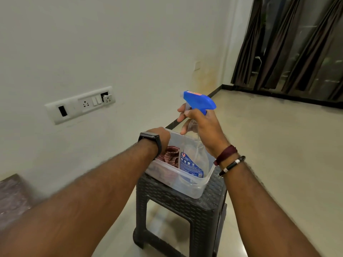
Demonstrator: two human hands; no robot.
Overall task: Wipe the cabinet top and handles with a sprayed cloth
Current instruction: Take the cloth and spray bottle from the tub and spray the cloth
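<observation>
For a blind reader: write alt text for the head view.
A right hand grips a clear spray bottle by its neck under the blue trigger head, while the left hand reaches into a clear plastic tub holding a reddish cloth. The tub sits on a dark woven-pattern stool beside a white wall.

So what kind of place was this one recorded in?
Most likely a room in a home: a plain painted wall with a switch-and-socket panel, dark curtains over a tall window, and a tiled floor with a plastic stool.
</observation>
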